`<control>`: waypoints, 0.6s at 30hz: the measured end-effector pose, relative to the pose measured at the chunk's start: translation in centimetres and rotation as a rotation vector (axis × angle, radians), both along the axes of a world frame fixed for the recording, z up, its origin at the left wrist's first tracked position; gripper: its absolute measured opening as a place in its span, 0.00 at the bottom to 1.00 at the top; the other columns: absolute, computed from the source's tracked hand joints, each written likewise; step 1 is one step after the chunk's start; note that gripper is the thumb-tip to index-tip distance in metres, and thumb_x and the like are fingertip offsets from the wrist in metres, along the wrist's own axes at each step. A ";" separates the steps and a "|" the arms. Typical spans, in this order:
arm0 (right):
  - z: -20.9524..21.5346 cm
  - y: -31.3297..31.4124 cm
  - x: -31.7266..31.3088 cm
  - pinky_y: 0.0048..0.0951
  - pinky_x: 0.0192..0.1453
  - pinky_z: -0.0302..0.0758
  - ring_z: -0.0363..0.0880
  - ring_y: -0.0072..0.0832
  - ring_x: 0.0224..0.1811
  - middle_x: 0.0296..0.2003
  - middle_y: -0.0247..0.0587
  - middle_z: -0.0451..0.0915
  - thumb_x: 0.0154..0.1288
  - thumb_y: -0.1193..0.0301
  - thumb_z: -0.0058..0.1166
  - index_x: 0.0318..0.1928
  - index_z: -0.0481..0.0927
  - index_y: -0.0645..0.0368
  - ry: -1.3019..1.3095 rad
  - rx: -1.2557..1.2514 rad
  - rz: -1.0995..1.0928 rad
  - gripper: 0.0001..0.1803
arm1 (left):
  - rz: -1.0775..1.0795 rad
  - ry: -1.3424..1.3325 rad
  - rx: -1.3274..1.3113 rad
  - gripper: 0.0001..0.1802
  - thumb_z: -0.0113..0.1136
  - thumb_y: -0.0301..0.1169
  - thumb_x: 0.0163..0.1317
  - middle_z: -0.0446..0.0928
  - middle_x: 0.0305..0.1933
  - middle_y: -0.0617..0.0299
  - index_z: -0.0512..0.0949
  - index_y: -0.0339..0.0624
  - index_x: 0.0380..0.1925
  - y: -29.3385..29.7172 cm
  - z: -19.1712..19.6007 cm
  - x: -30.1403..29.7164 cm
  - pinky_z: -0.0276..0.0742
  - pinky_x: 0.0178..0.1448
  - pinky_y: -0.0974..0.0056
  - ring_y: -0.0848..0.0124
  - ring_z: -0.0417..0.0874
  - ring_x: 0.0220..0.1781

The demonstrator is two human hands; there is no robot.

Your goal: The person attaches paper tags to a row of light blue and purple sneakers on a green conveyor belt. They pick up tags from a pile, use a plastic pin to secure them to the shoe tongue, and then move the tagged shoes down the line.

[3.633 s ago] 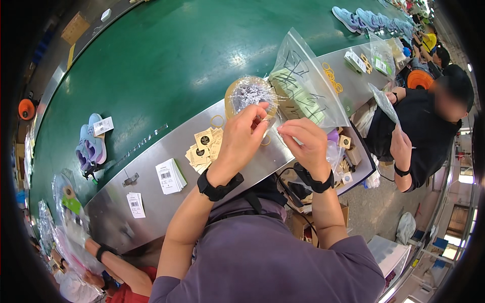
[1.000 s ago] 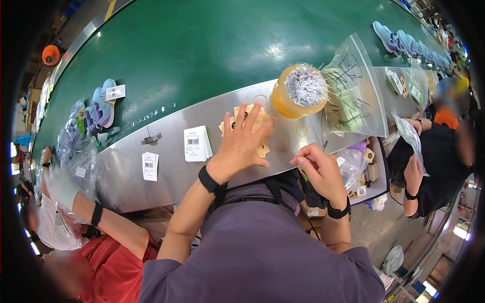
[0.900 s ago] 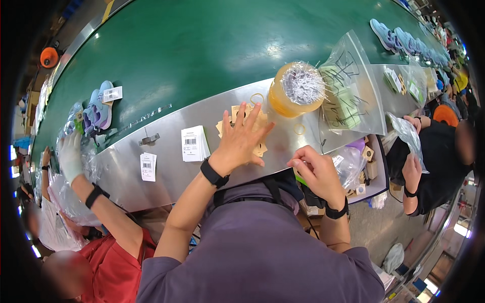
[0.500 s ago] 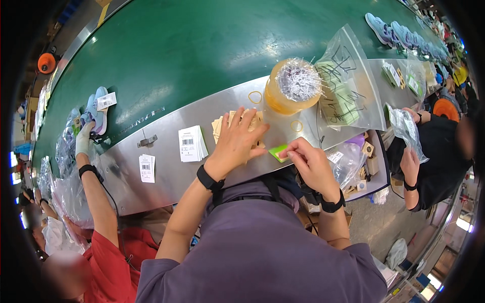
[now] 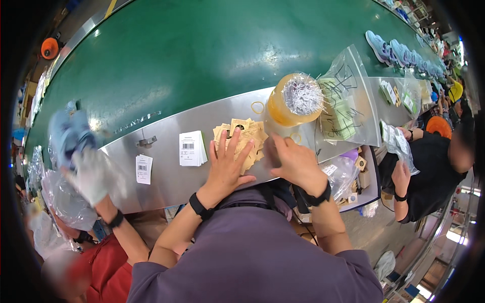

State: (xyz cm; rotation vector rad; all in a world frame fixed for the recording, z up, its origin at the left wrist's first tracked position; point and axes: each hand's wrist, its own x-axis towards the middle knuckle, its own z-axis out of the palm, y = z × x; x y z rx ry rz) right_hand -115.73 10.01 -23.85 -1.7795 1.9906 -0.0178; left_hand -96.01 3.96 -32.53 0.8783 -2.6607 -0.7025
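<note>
A loose pile of tan paper tags point(image 5: 252, 134) is fanned out on the metal ledge in front of me. My left hand point(image 5: 227, 166) rests at the pile's near left side, fingers spread, with the fingertips on the tags. To the right of the pile, my right hand point(image 5: 300, 164) is held with its index finger and thumb apart and nothing visible between them. Left of the pile sits a stack of white barcode cards point(image 5: 191, 149) with a green edge. A yellow tub point(image 5: 285, 108) of thin white plastic strands stands just beyond my right hand.
Rubber bands point(image 5: 257, 107) lie near the tub, beside a clear bag point(image 5: 356, 113) of green cards. Further left is a small barcode card stack point(image 5: 144, 169). A gloved co-worker's hand point(image 5: 93, 177) is near blue shoes point(image 5: 70, 134); another person point(image 5: 434, 166) holds a plastic bag.
The green card at my right fingertips has gone from view. My right hand has opened and shifted left; my left hand has drawn back, uncovering more tags. The left co-worker's hand has moved nearer.
</note>
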 end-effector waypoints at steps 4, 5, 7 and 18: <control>-2.2 -2.7 0.5 0.44 0.43 0.78 0.81 0.47 0.42 0.43 0.53 0.78 0.40 0.63 0.72 0.66 0.60 0.57 0.107 0.104 -0.007 0.51 | 0.081 -0.023 0.056 0.62 0.78 0.51 0.33 0.43 0.76 0.47 0.56 0.57 0.71 -0.3 -0.2 -0.3 0.47 0.68 0.29 0.41 0.41 0.77; -2.7 -3.2 0.6 0.43 0.42 0.78 0.81 0.46 0.42 0.43 0.52 0.78 0.40 0.63 0.71 0.66 0.60 0.56 0.114 0.102 -0.007 0.51 | 0.083 -0.036 0.077 0.62 0.78 0.51 0.32 0.43 0.76 0.46 0.56 0.56 0.71 -0.4 -0.2 -0.3 0.47 0.68 0.29 0.41 0.42 0.76; -3.4 -3.6 0.5 0.43 0.42 0.78 0.82 0.45 0.42 0.43 0.50 0.78 0.41 0.63 0.71 0.66 0.61 0.56 0.119 0.080 -0.013 0.50 | 0.094 -0.011 0.075 0.63 0.79 0.52 0.31 0.43 0.76 0.45 0.56 0.54 0.71 -0.8 -0.4 -0.4 0.48 0.68 0.31 0.41 0.42 0.76; -4.8 -2.0 0.1 0.43 0.36 0.77 0.81 0.46 0.38 0.39 0.46 0.77 0.47 0.66 0.63 0.61 0.65 0.53 0.016 -0.079 -0.034 0.37 | 0.019 0.078 0.135 0.58 0.78 0.45 0.36 0.43 0.75 0.40 0.58 0.46 0.69 -2.0 0.0 -0.8 0.45 0.71 0.34 0.40 0.43 0.76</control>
